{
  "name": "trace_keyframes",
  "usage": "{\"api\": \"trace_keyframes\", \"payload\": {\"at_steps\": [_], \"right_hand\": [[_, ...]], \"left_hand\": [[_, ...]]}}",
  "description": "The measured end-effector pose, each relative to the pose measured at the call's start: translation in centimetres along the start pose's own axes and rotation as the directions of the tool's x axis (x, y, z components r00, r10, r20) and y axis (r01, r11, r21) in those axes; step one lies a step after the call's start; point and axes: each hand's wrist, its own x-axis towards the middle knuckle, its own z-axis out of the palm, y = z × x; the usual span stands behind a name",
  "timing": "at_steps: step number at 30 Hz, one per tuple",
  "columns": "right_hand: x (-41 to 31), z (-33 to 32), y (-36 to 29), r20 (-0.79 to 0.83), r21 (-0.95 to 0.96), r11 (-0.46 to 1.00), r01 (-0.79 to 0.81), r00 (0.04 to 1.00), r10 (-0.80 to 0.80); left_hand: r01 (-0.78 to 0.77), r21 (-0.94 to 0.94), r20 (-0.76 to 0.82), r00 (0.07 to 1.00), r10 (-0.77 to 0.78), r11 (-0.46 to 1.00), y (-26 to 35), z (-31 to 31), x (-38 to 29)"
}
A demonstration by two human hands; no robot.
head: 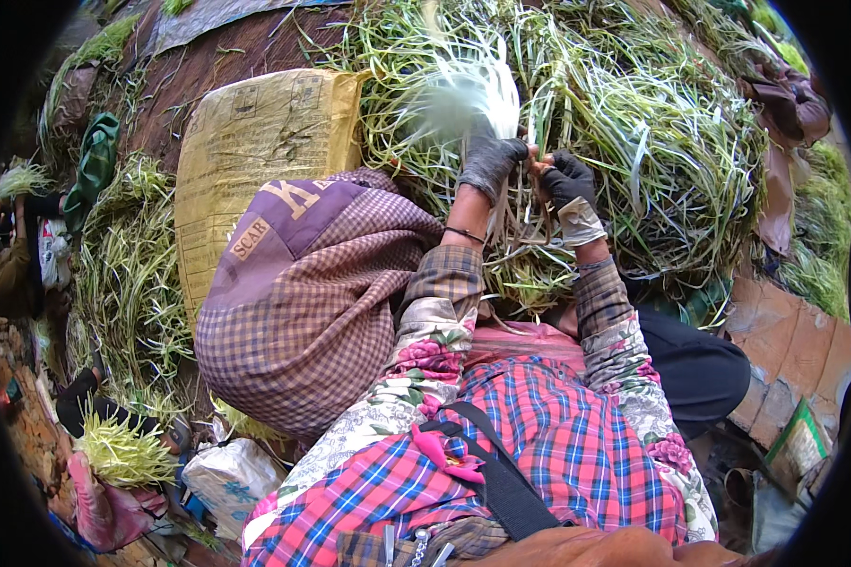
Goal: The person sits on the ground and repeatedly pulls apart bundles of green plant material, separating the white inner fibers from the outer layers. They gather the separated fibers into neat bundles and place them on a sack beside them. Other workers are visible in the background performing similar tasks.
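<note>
My left hand [493, 161], in a dark fingerless glove, grips a bunch of long white-and-green leafy stalks [502, 88] that fans out away from me, blurred at its upper end. Close beside it, my right hand [571, 183] wears a dark glove with a pale wrist wrap. Its bare fingertips pinch a few thin stalks [541, 120] next to the left thumb. Withered brownish strands [518, 212] hang below and between both hands. Just beyond lies a large loose heap of similar pale green stalks [652, 163], reaching around to the right.
A yellow printed sack [262, 135] lies left of the heap. Checked cloth [319, 283] bulges before it. More stalks [131, 269] lie farther left, near a co-worker's hand [20, 212]. Cardboard [787, 354] is at right; a white bag [230, 482] sits at lower left.
</note>
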Motion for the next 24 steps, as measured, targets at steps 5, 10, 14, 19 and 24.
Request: {"api": "trace_keyframes", "payload": {"at_steps": [5, 10, 14, 19, 24], "right_hand": [[-0.3, -1.0, 2.8, -0.018, -0.264, 0.96, 0.089, 0.995, -0.097], [2.3, -12.0, 8.1, -0.096, -0.665, 0.745, 0.058, 0.982, -0.162], [3.7, -20.5, 2.3, -0.281, -0.709, 0.699, 0.087, 0.875, -0.394], [2.3, -24.1, -3.6, -0.368, -0.854, 0.517, -0.063, 0.776, -0.513], [1.7, -27.9, -4.8, -0.534, -0.823, 0.454, -0.342, 0.738, -0.413]], "left_hand": [[0.008, -0.242, -0.021, 1.0, -0.013, 0.97, 3.4, 0.2, -1.0], [-0.234, -0.088, 0.073, 0.968, 0.24, 0.968, 7.3, -3.1, -0.1], [-0.203, -0.527, 0.039, 0.964, 0.262, 0.825, 8.7, -5.7, -1.1], [-0.208, -0.63, 0.013, 0.961, 0.278, 0.749, 8.9, -5.3, -1.3], [-0.135, -0.778, 0.103, 0.936, 0.336, 0.613, 9.6, -6.9, -1.5]]}}
